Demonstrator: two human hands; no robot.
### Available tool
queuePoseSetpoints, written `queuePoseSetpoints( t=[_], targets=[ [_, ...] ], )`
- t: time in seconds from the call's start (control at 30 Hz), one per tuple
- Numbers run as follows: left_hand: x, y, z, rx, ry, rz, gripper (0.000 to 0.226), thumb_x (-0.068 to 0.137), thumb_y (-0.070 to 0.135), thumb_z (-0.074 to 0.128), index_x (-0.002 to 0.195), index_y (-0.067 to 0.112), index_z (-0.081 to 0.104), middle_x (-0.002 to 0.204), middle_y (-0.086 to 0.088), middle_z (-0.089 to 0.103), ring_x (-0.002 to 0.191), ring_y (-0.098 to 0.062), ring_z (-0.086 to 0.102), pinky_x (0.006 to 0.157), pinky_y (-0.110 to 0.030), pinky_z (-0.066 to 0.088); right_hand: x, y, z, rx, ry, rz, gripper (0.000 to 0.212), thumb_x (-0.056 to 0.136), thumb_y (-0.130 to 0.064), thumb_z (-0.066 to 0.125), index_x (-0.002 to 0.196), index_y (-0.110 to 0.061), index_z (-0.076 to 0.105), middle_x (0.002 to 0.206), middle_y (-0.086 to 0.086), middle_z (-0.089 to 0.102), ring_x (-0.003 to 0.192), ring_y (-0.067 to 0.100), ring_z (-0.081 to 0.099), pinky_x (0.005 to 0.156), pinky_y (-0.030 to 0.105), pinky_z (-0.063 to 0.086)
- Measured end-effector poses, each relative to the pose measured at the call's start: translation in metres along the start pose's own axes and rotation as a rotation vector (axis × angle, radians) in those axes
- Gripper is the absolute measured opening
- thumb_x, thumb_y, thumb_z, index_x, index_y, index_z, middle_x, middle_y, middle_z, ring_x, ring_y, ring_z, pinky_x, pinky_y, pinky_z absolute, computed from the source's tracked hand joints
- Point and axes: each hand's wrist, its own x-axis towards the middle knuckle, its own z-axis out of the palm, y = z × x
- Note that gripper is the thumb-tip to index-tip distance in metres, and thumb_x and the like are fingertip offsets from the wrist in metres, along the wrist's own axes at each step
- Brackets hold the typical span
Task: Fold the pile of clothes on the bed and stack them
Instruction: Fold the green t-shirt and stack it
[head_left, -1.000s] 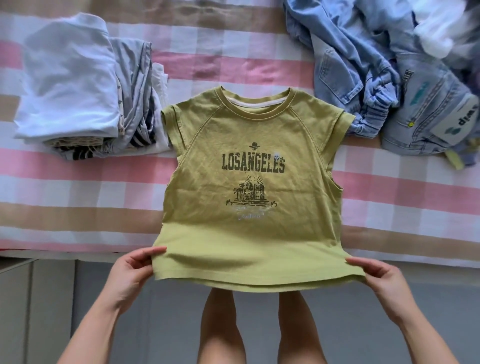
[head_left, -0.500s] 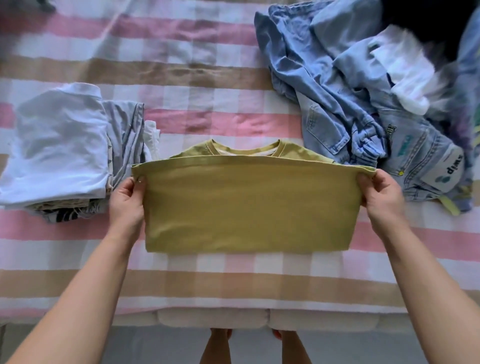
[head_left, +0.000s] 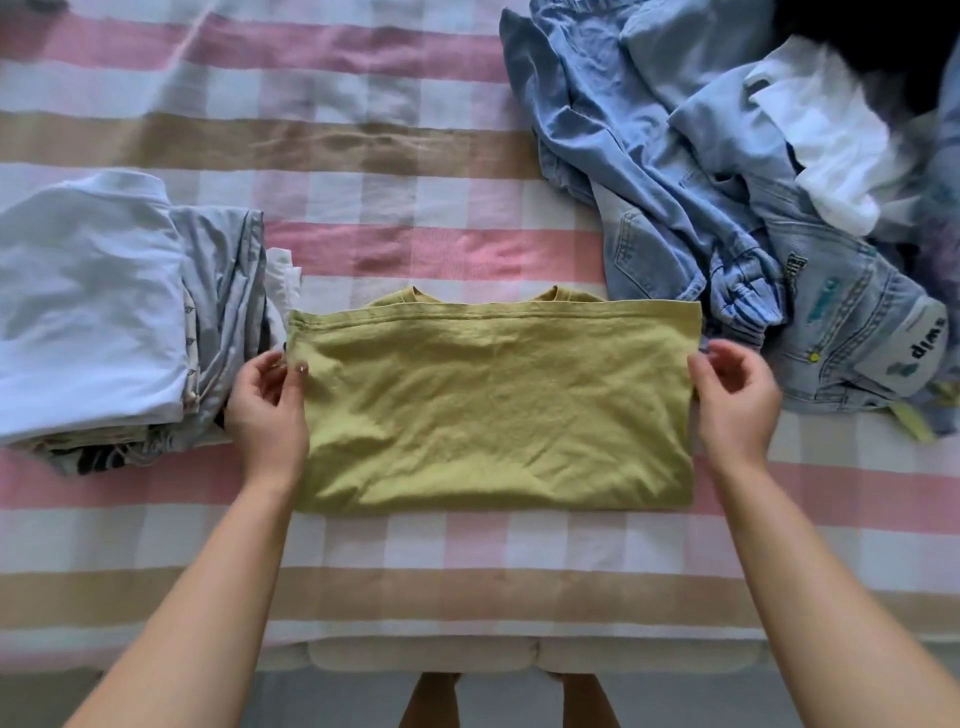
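Two hands flank the folded green shirt (head_left: 498, 410): left hand (head_left: 267, 402), right hand (head_left: 735, 397).

Green shirt (head_left: 493, 410): matt, creased knit cloth. Jeans (head_left: 675, 171), far right: faded rough denim. Bed cover (head_left: 363, 130): matt woven check cloth.
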Motion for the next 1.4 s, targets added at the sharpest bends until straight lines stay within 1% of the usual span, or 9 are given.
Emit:
queuePoseSetpoints(
  t=[0.13,0.33,0.43,0.53,0.7,0.83,1.07,1.23,1.4],
  targets=[
    [-0.066,-0.031,-0.023,0.114,0.096,-0.123,0.037,0.089,0.018,0.06,0.123,0.007,0.053,0.12,-0.012,0.056,0.107,-0.019,0.053,0.093,-0.029,0.042,-0.071,0.032,-0.023,-0.101,-0.011,0.2,0.03,0.086,-0.019,0.065,0.114,-0.008,0.06,0.104,0.003,0.062,0.091,0.012,0.056,0.082,0.023,0.041],
    [-0.093,-0.054,-0.028,0.055,0.094,-0.361,0.022,0.09,0.025,0.058,0.091,0.004,0.06,0.075,-0.003,0.057,0.068,-0.015,0.047,0.061,-0.026,0.037,-0.101,0.054,-0.022,-0.218,-0.029,0.324,0.027,0.088,-0.029,0.061,0.101,-0.005,0.062,0.091,0.008,0.063,0.079,0.021,0.055,0.067,0.028,0.041],
    [-0.086,-0.057,-0.037,0.078,0.034,-0.349,0.026,0.09,0.029,0.058,0.073,0.009,0.056,0.063,0.002,0.053,0.06,-0.014,0.045,0.058,-0.025,0.036,-0.096,0.054,-0.021,-0.021,-0.043,0.47,0.016,0.089,-0.022,0.061,0.096,-0.008,0.058,0.082,0.008,0.062,0.055,0.014,0.06,0.042,0.02,0.049],
    [-0.088,-0.062,-0.05,-0.09,0.004,-0.421,0.022,0.089,0.02,0.061,0.069,0.012,0.055,0.068,-0.005,0.057,0.063,-0.017,0.054,0.067,-0.03,0.047,-0.105,0.055,-0.032,0.168,-0.014,0.591,0.012,0.088,-0.012,0.063,0.095,-0.006,0.056,0.072,0.007,0.061,0.04,0.003,0.057,0.039,0.016,0.048],
    [-0.114,-0.087,-0.069,-0.117,0.094,-0.523,0.022,0.08,0.014,0.07,0.065,0.014,0.054,0.058,0.001,0.056,0.045,0.0,0.052,0.06,-0.029,0.047,-0.146,0.073,-0.06,0.212,-0.005,0.686,0.013,0.087,-0.007,0.062,0.097,-0.002,0.056,0.07,0.009,0.058,0.037,0.002,0.056,0.041,0.015,0.049],
    [-0.132,-0.099,-0.071,-0.108,0.093,-0.586,0.021,0.081,0.013,0.07,0.067,0.014,0.054,0.064,-0.004,0.054,0.055,-0.009,0.051,0.06,-0.024,0.049,-0.167,0.089,-0.07,0.208,0.0,0.704,0.016,0.087,-0.008,0.062,0.101,-0.003,0.056,0.074,0.008,0.06,0.05,0.007,0.059,0.043,0.013,0.049],
    [-0.143,-0.053,-0.055,0.235,0.115,-0.257,0.028,0.083,0.011,0.066,0.108,0.005,0.057,0.11,-0.014,0.057,0.103,-0.027,0.052,0.092,-0.037,0.039,-0.171,0.094,-0.074,0.174,-0.039,0.614,0.027,0.088,-0.011,0.061,0.112,-0.002,0.055,0.091,0.008,0.063,0.076,0.014,0.057,0.065,0.025,0.048],
    [-0.183,0.022,0.023,0.099,-0.114,-0.014,0.016,0.086,0.002,0.057,0.091,0.017,0.059,0.092,-0.002,0.061,0.084,-0.015,0.056,0.07,-0.007,0.042,-0.176,0.088,-0.077,0.234,-0.031,0.618,0.023,0.088,-0.009,0.06,0.111,-0.006,0.056,0.097,0.009,0.061,0.085,0.018,0.057,0.069,0.028,0.048],
    [-0.225,0.067,0.12,0.104,-0.367,0.139,0.015,0.085,0.0,0.057,0.088,0.015,0.06,0.087,0.001,0.06,0.077,-0.003,0.056,0.067,-0.014,0.045,-0.171,0.09,-0.074,0.323,-0.04,0.685,0.023,0.085,-0.002,0.062,0.107,-0.006,0.058,0.093,0.009,0.064,0.078,0.016,0.059,0.067,0.027,0.05]
  ],
)
